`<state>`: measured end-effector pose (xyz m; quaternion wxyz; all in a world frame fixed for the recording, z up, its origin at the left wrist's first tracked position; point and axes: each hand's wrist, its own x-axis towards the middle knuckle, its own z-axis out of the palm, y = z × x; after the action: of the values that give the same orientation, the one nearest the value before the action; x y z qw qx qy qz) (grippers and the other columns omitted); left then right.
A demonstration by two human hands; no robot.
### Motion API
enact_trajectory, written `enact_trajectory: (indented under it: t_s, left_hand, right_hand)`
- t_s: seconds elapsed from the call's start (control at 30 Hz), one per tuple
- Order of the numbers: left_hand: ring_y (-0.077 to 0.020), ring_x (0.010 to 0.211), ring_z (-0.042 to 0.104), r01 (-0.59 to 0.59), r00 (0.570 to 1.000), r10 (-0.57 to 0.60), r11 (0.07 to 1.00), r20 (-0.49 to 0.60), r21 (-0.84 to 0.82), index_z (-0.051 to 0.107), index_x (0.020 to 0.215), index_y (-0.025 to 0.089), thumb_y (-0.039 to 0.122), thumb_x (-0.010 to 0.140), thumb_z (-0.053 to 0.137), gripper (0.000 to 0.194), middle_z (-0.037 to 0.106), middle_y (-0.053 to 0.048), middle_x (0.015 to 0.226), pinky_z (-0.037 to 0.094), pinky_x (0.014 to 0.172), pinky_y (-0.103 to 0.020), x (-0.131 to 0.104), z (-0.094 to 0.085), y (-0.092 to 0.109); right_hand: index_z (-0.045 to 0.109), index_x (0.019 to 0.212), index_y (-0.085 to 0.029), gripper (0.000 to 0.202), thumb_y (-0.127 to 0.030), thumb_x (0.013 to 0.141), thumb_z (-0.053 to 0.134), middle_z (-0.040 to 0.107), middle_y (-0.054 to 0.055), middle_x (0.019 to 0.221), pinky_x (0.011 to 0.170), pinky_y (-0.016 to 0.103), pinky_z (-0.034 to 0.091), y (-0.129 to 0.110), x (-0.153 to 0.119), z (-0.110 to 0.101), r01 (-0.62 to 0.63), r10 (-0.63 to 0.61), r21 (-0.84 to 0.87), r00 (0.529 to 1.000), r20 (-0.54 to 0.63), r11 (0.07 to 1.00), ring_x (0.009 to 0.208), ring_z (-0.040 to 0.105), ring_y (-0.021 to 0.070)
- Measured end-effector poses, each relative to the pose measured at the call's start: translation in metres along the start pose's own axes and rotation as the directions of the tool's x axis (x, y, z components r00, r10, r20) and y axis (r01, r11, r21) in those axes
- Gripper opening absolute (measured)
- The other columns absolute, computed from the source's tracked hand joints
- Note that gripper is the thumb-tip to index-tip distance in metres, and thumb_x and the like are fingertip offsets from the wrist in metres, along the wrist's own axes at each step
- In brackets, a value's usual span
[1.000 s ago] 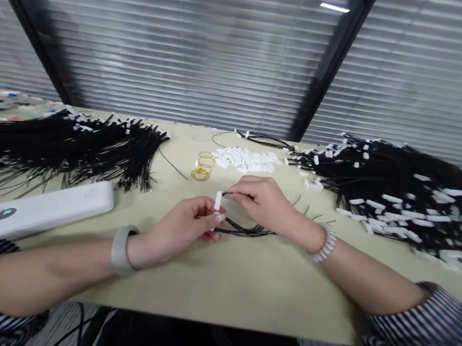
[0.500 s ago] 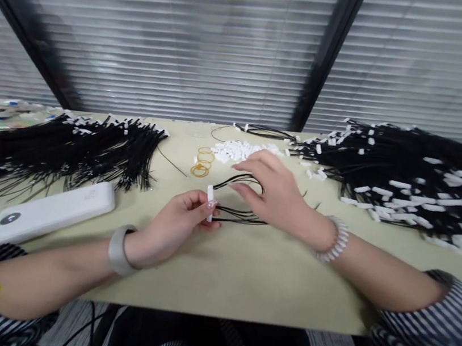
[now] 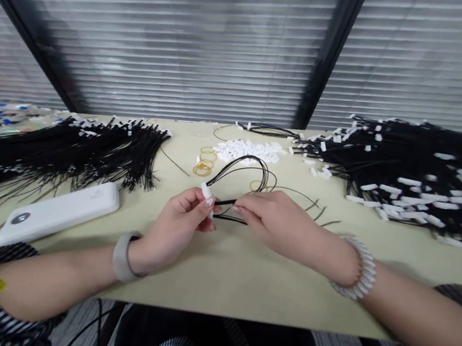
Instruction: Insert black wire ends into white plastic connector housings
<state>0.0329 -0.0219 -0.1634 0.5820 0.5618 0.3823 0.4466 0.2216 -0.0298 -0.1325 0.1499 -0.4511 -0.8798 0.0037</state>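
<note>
White, plastic-looking connector [image 3: 206, 191] front and centre from the head cam, held above the table [image 3: 215, 285] and tilted a bit. Left hand [image 3: 181, 220] has it pinched between thumb and fingers, no real gap. Right hand [image 3: 284, 223] is just beside it, thumb and fingertips closed on some of the black wires [image 3: 250, 157]; can't tell how many. One bunch arcs up in a loop toward the pile of small white pieces [image 3: 242, 150], with yellow rings [image 3: 203, 169] next to that.

Handling-wise, I'd guess the connector is super light, stiff and maybe a little slick, so pinch its long sides. Wires look thin and springy; grab them close to the connector or they'll probably bow away. I'd go easy where they join, likely the fragile spot.
</note>
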Motion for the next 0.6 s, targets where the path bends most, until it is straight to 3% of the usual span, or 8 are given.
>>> enact_trajectory:
  t_s: [0.07, 0.17, 0.27, 0.33, 0.43, 0.53, 0.6]
  left_hand:
    - [-0.0058, 0.056, 0.054, -0.021, 1.0, 0.021, 1.0, -0.017, -0.014, 0.053, 0.078, 0.017, 0.03, 0.082, 0.057, 0.014, 0.058, 0.002, 0.078, 0.044, 0.057, -0.02, 0.0, 0.0, -0.001]
    - [-0.0071, 0.061, 0.055, -0.056, 0.998, 0.056, 0.998, -0.006, -0.03, 0.053, 0.079, 0.017, 0.03, 0.082, 0.056, 0.013, 0.058, 0.002, 0.08, 0.046, 0.061, -0.021, 0.0, 0.0, -0.003]
    - [-0.0073, 0.062, 0.054, -0.106, 0.994, 0.106, 0.994, 0.006, -0.013, 0.054, 0.077, 0.017, 0.029, 0.083, 0.054, 0.013, 0.056, 0.002, 0.077, 0.046, 0.061, -0.021, 0.0, 0.001, -0.003]
    - [-0.0067, 0.061, 0.053, -0.149, 0.989, 0.149, 0.989, -0.002, 0.01, 0.053, 0.075, 0.017, 0.026, 0.083, 0.054, 0.012, 0.055, 0.003, 0.075, 0.046, 0.06, -0.02, 0.0, 0.001, -0.001]
    - [-0.0072, 0.061, 0.054, -0.21, 0.978, 0.211, 0.975, -0.004, 0.07, 0.052, 0.074, 0.017, 0.024, 0.082, 0.055, 0.012, 0.055, 0.003, 0.074, 0.047, 0.061, -0.021, -0.002, 0.001, 0.002]
    - [-0.0088, 0.061, 0.056, -0.273, 0.961, 0.275, 0.956, -0.006, 0.108, 0.052, 0.073, 0.017, 0.025, 0.081, 0.057, 0.012, 0.057, 0.002, 0.074, 0.048, 0.06, -0.022, -0.005, 0.001, 0.005]
    - [-0.0091, 0.061, 0.057, -0.31, 0.95, 0.312, 0.945, -0.003, 0.109, 0.051, 0.073, 0.017, 0.025, 0.081, 0.057, 0.012, 0.059, 0.001, 0.077, 0.049, 0.06, -0.023, -0.007, 0.001, 0.004]
  right_hand:
    - [0.057, 0.08, -0.018, 0.027, -0.026, 0.092, 0.035, 0.06, -0.001, 0.064, 0.054, 0.024, 0.028, -0.001, -0.001, 0.0, -0.009, 0.009, -0.013, 0.999, -0.032, 1.0, 0.055, 0.048, 0.009]
    - [0.058, 0.086, -0.019, 0.025, -0.029, 0.09, 0.035, 0.057, 0.0, 0.057, 0.049, 0.026, 0.02, -0.004, -0.005, 0.002, 0.051, -0.068, -0.174, 0.993, -0.092, 0.983, 0.05, 0.045, 0.0106]
    - [0.058, 0.087, -0.02, 0.021, -0.021, 0.086, 0.037, 0.055, 0.0, 0.053, 0.049, 0.028, 0.011, -0.008, -0.007, 0.003, 0.089, -0.119, -0.331, 0.99, -0.072, 0.939, 0.047, 0.043, 0.0115]
    - [0.059, 0.08, -0.02, 0.02, -0.018, 0.084, 0.039, 0.057, 0.001, 0.054, 0.049, 0.028, 0.01, -0.01, -0.007, 0.001, 0.049, -0.07, -0.337, 0.996, -0.05, 0.94, 0.045, 0.041, 0.0108]
    - [0.058, 0.066, -0.018, 0.025, -0.023, 0.084, 0.042, 0.058, 0.001, 0.059, 0.05, 0.027, 0.017, -0.013, -0.005, -0.004, -0.021, 0.007, -0.197, 0.997, -0.071, 0.98, 0.051, 0.043, 0.0105]
    - [0.055, 0.056, -0.015, 0.031, -0.025, 0.084, 0.046, 0.052, 0.0, 0.058, 0.055, 0.025, 0.028, -0.013, -0.004, -0.01, -0.014, 0.021, 0.054, 0.993, -0.115, 0.998, 0.057, 0.044, 0.0092]
    - [0.054, 0.054, -0.015, 0.032, -0.025, 0.084, 0.047, 0.047, -0.002, 0.052, 0.054, 0.023, 0.029, -0.012, -0.004, -0.012, -0.036, 0.055, 0.228, 0.996, -0.075, 0.973, 0.052, 0.041, 0.0068]
